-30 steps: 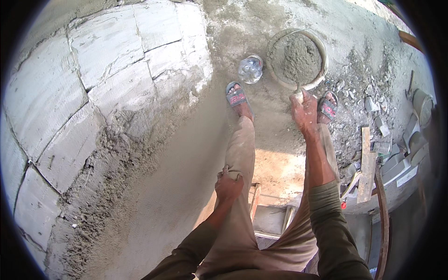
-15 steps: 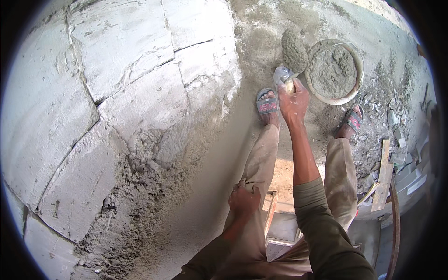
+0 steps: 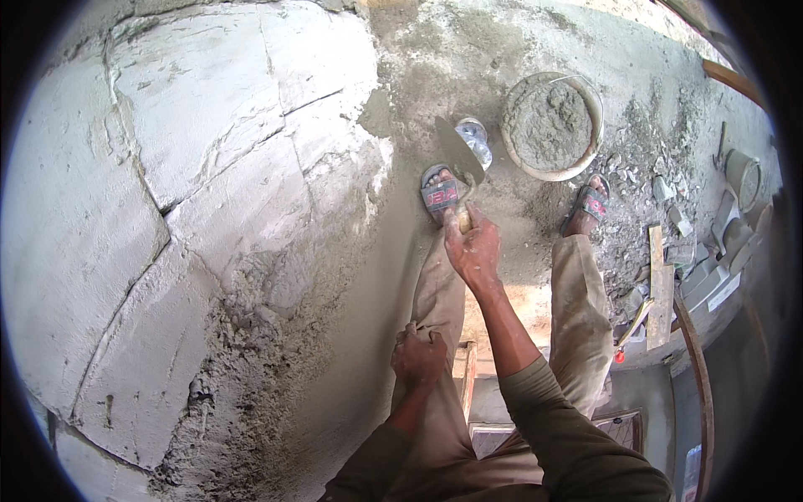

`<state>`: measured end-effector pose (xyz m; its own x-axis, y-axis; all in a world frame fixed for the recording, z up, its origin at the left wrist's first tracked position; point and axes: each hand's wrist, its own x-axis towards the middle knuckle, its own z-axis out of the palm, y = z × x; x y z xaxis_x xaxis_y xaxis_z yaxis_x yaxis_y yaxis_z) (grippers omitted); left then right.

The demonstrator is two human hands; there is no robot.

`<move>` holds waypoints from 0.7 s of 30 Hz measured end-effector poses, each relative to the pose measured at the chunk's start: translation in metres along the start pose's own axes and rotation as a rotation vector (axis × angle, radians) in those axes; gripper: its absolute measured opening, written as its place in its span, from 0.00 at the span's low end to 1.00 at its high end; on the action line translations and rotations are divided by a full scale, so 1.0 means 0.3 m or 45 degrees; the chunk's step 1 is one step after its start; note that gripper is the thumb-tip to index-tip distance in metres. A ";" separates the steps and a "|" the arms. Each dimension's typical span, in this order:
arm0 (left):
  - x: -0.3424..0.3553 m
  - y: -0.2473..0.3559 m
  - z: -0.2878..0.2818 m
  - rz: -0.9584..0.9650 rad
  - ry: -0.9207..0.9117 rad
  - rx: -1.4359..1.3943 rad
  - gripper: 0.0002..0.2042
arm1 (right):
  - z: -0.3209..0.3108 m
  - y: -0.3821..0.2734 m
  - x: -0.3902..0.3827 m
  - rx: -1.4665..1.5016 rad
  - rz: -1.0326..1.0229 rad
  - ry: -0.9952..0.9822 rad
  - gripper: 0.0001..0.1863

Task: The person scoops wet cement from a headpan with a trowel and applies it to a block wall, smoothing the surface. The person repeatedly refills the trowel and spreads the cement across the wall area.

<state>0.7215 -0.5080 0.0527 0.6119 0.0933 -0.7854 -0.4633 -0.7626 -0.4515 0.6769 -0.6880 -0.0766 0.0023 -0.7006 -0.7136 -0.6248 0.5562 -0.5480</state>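
My right hand (image 3: pixel 473 249) is closed around the handle of a trowel (image 3: pixel 457 152), just above my left sandal (image 3: pixel 440 196). The trowel's flat grey blade points away and a little left, with no heap of mortar on it. My left hand (image 3: pixel 418 358) is curled on my left trouser leg (image 3: pixel 439 301), its fingers closed on the cloth near the knee. Beyond the right hand stands a round bucket (image 3: pixel 595 125) of grey mortar (image 3: pixel 550 125) with a thin wire handle. A clear plastic thing (image 3: pixel 475 142), perhaps a bottle, lies between the blade and the bucket.
Large pale blocks (image 3: pixel 217 109) fill the left side, with rough mortar (image 3: pixel 242 376) along their lower edge. A dark patch (image 3: pixel 375 114) shows at their far edge. Rubble (image 3: pixel 661 188), wooden boards (image 3: pixel 661 293) and a smaller container (image 3: pixel 743 177) lie to the right.
My right hand has drawn back and left, away from the bucket, with the trowel. The mortar lump beside the bucket is gone; a dark patch shows by the blocks. The left hand stays on the leg.
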 end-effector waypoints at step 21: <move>-0.007 0.037 0.030 0.101 0.078 0.114 0.36 | -0.339 0.171 0.401 0.867 0.145 -0.076 0.08</move>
<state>0.7094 -0.5107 0.0454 0.6074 -0.0063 -0.7944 -0.5658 -0.7053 -0.4271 0.5656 -0.7891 -0.1462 0.0205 -0.6061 -0.7951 0.0054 0.7953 -0.6062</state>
